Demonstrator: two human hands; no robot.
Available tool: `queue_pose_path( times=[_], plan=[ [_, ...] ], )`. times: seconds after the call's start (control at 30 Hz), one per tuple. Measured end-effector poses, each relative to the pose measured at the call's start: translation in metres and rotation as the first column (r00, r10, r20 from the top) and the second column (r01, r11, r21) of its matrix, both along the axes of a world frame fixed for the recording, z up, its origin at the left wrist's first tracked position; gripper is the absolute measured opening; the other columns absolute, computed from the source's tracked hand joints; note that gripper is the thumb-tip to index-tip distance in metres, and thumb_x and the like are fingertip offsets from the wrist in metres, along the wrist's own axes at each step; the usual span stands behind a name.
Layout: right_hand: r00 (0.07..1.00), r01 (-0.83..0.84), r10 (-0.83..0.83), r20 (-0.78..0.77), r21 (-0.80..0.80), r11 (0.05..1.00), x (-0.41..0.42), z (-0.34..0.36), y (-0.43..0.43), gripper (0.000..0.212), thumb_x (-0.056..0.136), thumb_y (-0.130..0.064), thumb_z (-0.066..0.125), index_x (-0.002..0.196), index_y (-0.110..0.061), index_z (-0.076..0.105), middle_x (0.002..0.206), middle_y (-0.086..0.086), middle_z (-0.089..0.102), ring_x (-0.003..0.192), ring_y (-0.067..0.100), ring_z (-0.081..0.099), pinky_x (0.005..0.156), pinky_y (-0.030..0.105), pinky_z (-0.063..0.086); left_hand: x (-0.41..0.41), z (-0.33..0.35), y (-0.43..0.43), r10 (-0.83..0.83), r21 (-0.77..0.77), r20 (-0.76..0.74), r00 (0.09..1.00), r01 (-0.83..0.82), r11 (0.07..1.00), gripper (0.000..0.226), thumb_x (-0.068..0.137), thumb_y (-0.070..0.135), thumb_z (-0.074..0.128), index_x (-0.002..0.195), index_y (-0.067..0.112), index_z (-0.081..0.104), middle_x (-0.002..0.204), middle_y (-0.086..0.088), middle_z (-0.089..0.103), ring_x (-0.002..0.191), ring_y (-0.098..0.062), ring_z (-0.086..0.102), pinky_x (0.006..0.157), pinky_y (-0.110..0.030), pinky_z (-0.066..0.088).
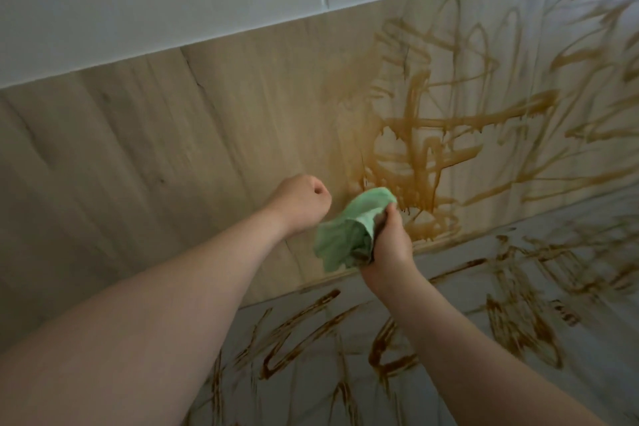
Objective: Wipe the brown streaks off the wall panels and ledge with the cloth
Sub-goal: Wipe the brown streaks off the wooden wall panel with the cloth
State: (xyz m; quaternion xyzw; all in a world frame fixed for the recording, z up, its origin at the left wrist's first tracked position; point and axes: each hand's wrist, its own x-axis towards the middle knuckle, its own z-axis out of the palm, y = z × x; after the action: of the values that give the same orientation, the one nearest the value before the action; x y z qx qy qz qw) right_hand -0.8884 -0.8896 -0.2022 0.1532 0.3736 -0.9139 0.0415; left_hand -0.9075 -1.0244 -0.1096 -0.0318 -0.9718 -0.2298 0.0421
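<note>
Left forearm [138,304] fills the bottom corner, with the left hand [301,204] balled into a fist holding nothing, up by the wood wall panel [138,148]. Right hand [390,245] is clamped round the green cloth [345,231], which is bunched against the panel at the edge of the brown streaks [432,135]. Darker streaks cover the ledge [460,301] below.
</note>
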Motion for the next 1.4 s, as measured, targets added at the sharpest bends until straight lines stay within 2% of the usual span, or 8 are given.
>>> queue_pose_path(
  times=[0.1,0.2,0.37,0.57,0.63,0.8,0.97,1.4],
  plan=[
    [0.982,0.164,-0.152,-0.115,0.107,0.981,-0.028,0.011,0.017,0.058,0.101,-0.067,0.037,0.14,-0.029,0.055,0.132,0.003,0.066,0.117,0.023,0.065,0.102,0.045,0.053,-0.016,0.009,-0.011,-0.07,-0.305,-0.332,0.941,-0.037,0.952,0.022,0.097,0.022,0.049,0.1,0.015,0.07,0.112,-0.004,0.067,0.123,-0.025,0.047,0.101,-0.035,0.041],
    [0.893,0.358,-0.236,-0.383,0.288,0.888,-0.053,0.023,0.007,0.061,0.103,-0.066,0.028,0.16,-0.046,0.026,0.167,-0.008,0.024,0.149,0.023,0.031,0.12,0.05,0.029,-0.029,0.008,-0.027,-0.235,-0.569,-0.452,0.86,-0.075,0.819,0.023,0.092,0.023,0.052,0.11,0.018,0.066,0.144,-0.006,0.05,0.142,-0.028,0.027,0.12,-0.046,0.023],
    [0.903,0.392,0.051,-0.426,0.867,0.307,-0.084,-0.037,-0.06,0.058,0.108,-0.055,0.025,0.162,-0.049,0.003,0.169,-0.014,-0.025,0.157,0.022,-0.017,0.128,0.051,0.0,-0.045,-0.016,-0.057,-0.38,-0.713,-0.549,0.744,-0.181,0.677,0.056,0.084,0.035,0.043,0.136,0.022,0.061,0.163,-0.008,0.034,0.154,-0.03,0.022,0.126,-0.056,0.006],
    [0.915,0.402,-0.025,-0.402,0.908,0.121,-0.099,-0.084,-0.069,0.072,0.103,-0.067,0.031,0.164,-0.041,0.002,0.169,-0.003,-0.026,0.156,0.029,-0.017,0.126,0.052,-0.002,-0.08,-0.031,-0.101,-0.562,-0.813,-0.573,0.596,-0.325,0.484,0.064,0.102,0.049,0.034,0.163,0.034,0.022,0.174,0.001,0.0,0.16,-0.026,0.0,0.125,-0.057,-0.005],
    [0.917,0.396,-0.121,-0.381,0.904,0.161,-0.113,-0.085,-0.053,0.075,0.101,-0.07,0.027,0.164,-0.04,-0.001,0.169,-0.003,-0.024,0.157,0.028,-0.015,0.126,0.05,-0.001,-0.092,-0.036,-0.108,-0.599,-0.79,-0.613,0.516,-0.367,0.492,0.064,0.103,0.049,0.037,0.164,0.032,0.024,0.174,0.001,0.0,0.16,-0.026,-0.003,0.125,-0.058,-0.005],
    [0.905,0.344,-0.408,-0.122,0.773,0.534,-0.125,-0.095,-0.079,0.073,0.104,-0.062,0.019,0.164,-0.032,-0.01,0.171,0.008,-0.017,0.157,0.035,-0.006,0.128,0.05,0.002,-0.109,-0.045,-0.113,-0.656,-0.724,-0.685,0.318,-0.399,0.563,0.064,0.1,0.046,0.046,0.16,0.027,0.037,0.168,-0.008,0.031,0.155,-0.034,0.026,0.119,-0.065,0.02],
    [0.985,0.077,-0.154,0.08,0.592,0.802,-0.069,-0.097,-0.195,0.079,0.099,-0.064,0.011,0.157,-0.029,-0.031,0.164,0.009,-0.036,0.155,0.036,-0.018,0.127,0.053,-0.001,-0.111,-0.047,-0.113,-0.654,-0.717,-0.693,0.302,-0.377,0.586,0.064,0.099,0.045,0.048,0.159,0.026,0.039,0.167,-0.008,0.033,0.155,-0.035,0.028,0.12,-0.065,0.019],
    [0.814,0.452,-0.579,0.058,0.563,0.692,-0.136,-0.119,-0.069,0.068,0.108,-0.057,0.022,0.165,-0.032,-0.005,0.172,0.009,-0.015,0.158,0.035,-0.006,0.128,0.051,0.004,-0.109,-0.047,-0.113,-0.649,-0.724,-0.687,0.326,-0.375,0.578,0.065,0.1,0.047,0.043,0.162,0.026,0.034,0.168,-0.008,0.029,0.155,-0.035,0.024,0.121,-0.064,0.015]
  ],
)
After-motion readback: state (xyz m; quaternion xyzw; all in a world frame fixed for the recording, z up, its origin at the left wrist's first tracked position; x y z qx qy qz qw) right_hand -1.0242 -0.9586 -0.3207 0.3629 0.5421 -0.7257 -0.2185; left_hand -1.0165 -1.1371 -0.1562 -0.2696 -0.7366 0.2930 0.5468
